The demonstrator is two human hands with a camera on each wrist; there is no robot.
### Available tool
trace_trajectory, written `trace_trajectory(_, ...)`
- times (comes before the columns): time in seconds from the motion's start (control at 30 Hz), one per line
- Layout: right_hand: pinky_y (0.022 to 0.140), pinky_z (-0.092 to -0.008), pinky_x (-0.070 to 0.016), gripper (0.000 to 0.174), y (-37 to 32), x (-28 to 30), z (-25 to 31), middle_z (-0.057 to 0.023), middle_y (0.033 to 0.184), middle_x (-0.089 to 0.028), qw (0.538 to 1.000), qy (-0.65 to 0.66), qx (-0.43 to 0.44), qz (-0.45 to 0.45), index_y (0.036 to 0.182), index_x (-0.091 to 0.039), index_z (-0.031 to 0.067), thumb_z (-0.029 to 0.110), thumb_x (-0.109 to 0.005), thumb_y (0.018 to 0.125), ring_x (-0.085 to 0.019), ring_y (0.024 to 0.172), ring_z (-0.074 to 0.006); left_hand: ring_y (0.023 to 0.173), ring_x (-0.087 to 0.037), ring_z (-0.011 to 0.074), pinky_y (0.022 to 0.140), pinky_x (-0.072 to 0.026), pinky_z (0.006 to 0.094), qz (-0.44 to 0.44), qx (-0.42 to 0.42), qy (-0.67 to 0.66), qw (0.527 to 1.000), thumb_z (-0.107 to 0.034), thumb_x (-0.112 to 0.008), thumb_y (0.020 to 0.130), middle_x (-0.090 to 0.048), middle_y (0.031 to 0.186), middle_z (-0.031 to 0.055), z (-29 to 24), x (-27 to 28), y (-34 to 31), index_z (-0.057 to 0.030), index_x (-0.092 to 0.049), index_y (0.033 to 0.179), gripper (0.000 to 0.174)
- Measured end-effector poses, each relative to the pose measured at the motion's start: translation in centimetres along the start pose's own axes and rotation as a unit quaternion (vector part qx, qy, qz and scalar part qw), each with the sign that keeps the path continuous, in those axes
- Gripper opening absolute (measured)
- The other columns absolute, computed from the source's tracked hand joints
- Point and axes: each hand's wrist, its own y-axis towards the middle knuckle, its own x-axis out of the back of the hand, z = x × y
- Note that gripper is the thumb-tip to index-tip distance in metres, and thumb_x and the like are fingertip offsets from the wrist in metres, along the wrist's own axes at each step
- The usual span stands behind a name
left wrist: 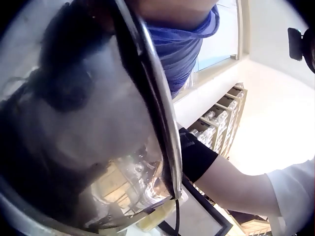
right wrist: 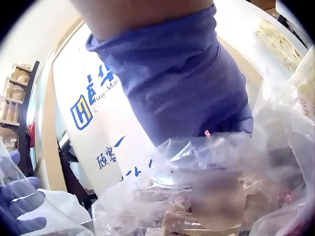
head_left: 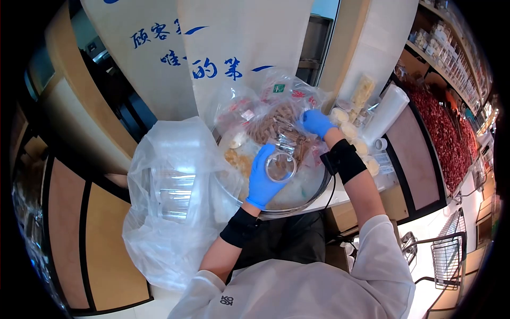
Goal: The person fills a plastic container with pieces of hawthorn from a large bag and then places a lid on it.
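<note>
We've got a clear cup point(head_left: 280, 166) in the left hand point(head_left: 263, 183), fingers curled round its side, above the round metal basin point(head_left: 297, 209). Clear bag point(head_left: 304, 97) of brown strips point(head_left: 279, 123) sits in the basin, toward the far side. Our right hand point(head_left: 317, 123) is at the bag's right edge; fingertips hidden, can't tell if they're pinching anything. Big translucent bag point(head_left: 142, 234) left of the basin, white roll point(head_left: 387, 117) off to the right.
</note>
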Motion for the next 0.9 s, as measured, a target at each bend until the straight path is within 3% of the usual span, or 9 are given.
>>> trace_trajectory(0.2,0.080,-0.0457,-0.0524,0.043,-1.2,-0.8,-0.8,-0.0228,0.100,-0.069,0.998,0.031,0.009,0.053,0.098,-0.066,-0.0014,0.040,-0.062,0.086,-0.067,0.090,-0.0391,0.122,-0.053,0.0297,0.104,-0.0428,0.0386,0.023,0.044,0.006,0.999,-0.024,-0.089,0.064,-0.052,0.133,0.0156,0.7,-0.4,0.2,-0.0027,-0.046,0.134,0.085)
trace_trajectory(0.4,0.072,-0.0364,-0.0519,0.040,-1.8,-1.1,-2.6,-0.0163,0.086,-0.068,0.982,0.180,0.022,-0.051,0.090,-0.062,0.0010,0.036,-0.078,0.078,-0.066,0.076,-0.0263,0.115,-0.058,0.0321,0.098,-0.0463,0.0400,0.026,0.077,-0.029,0.996,-0.024,-0.088,0.063,-0.058,0.125,0.0163,0.6,-0.6,0.0,-0.0035,-0.049,0.131,0.080)
trace_trajectory(0.47,0.063,-0.0267,-0.0493,0.030,-1.4,-1.3,-3.5,-0.0026,0.075,-0.062,0.941,0.315,-0.017,-0.121,0.091,-0.061,0.0024,0.023,-0.080,0.079,-0.058,0.066,-0.0115,0.123,-0.052,0.0299,0.105,-0.0421,0.0395,0.063,0.109,-0.035,0.991,-0.024,-0.088,0.064,-0.052,0.134,0.0152,0.6,-0.4,-0.1,-0.0035,-0.045,0.135,0.085)
trace_trajectory(0.5,0.063,-0.0267,-0.0493,0.030,-2.1,-0.4,-2.5,-0.0026,0.075,-0.062,0.942,0.314,-0.017,-0.119,0.091,-0.061,0.0024,0.023,-0.080,0.079,-0.058,0.066,-0.0115,0.123,-0.052,0.0299,0.105,-0.0421,0.0395,0.062,0.111,-0.035,0.991,-0.024,-0.088,0.064,-0.052,0.134,0.0152,0.7,-0.4,-0.2,-0.0035,-0.045,0.135,0.085)
trace_trajectory(0.57,0.063,-0.0261,-0.0490,0.027,-4.2,2.0,-0.4,-0.0024,0.076,-0.063,0.880,0.398,-0.016,-0.260,0.088,-0.062,0.0043,0.019,-0.081,0.077,-0.058,0.065,-0.0107,0.123,-0.052,0.0306,0.104,-0.0423,0.0396,0.051,0.088,-0.013,0.995,-0.023,-0.088,0.065,-0.052,0.134,0.0150,0.9,-0.5,-0.4,-0.0042,-0.046,0.135,0.085)
trace_trajectory(0.67,0.060,-0.0239,-0.0476,0.022,-8.7,4.7,4.4,0.0016,0.075,-0.061,0.830,0.506,0.018,-0.232,0.086,-0.062,0.0067,0.017,-0.080,0.078,-0.055,0.064,-0.0068,0.123,-0.052,0.0318,0.104,-0.0426,0.0399,0.040,0.052,0.019,0.998,-0.023,-0.088,0.065,-0.052,0.133,0.0148,1.0,-0.6,-0.2,-0.0047,-0.046,0.134,0.083)
trace_trajectory(0.8,0.059,-0.0241,-0.0481,0.019,-14.8,4.7,9.8,0.0001,0.075,-0.062,0.900,0.401,0.053,-0.164,0.086,-0.064,0.0078,0.015,-0.079,0.079,-0.057,0.063,-0.0084,0.123,-0.051,0.0325,0.103,-0.0431,0.0403,0.024,0.030,0.037,0.999,-0.022,-0.088,0.065,-0.052,0.133,0.0148,1.0,-0.7,-0.1,-0.0050,-0.047,0.133,0.081)
trace_trajectory(0.87,0.059,-0.0272,-0.0493,0.014,-15.7,3.1,10.5,-0.0032,0.077,-0.062,0.937,0.259,0.189,-0.140,0.087,-0.066,0.0090,0.017,-0.076,0.081,-0.061,0.064,-0.0143,0.123,-0.051,0.0331,0.104,-0.0426,0.0412,0.015,0.032,0.020,0.999,-0.021,-0.088,0.063,-0.052,0.132,0.0148,1.1,-0.7,-0.1,-0.0059,-0.047,0.132,0.081)
trace_trajectory(0.9,0.059,-0.0272,-0.0493,0.014,-15.6,2.1,10.1,-0.0032,0.077,-0.062,0.937,0.260,0.187,-0.139,0.087,-0.066,0.0090,0.017,-0.076,0.081,-0.061,0.064,-0.0143,0.123,-0.051,0.0331,0.104,-0.0426,0.0412,0.017,0.034,0.020,0.999,-0.021,-0.088,0.063,-0.052,0.132,0.0148,1.1,-0.7,-0.2,-0.0059,-0.047,0.132,0.081)
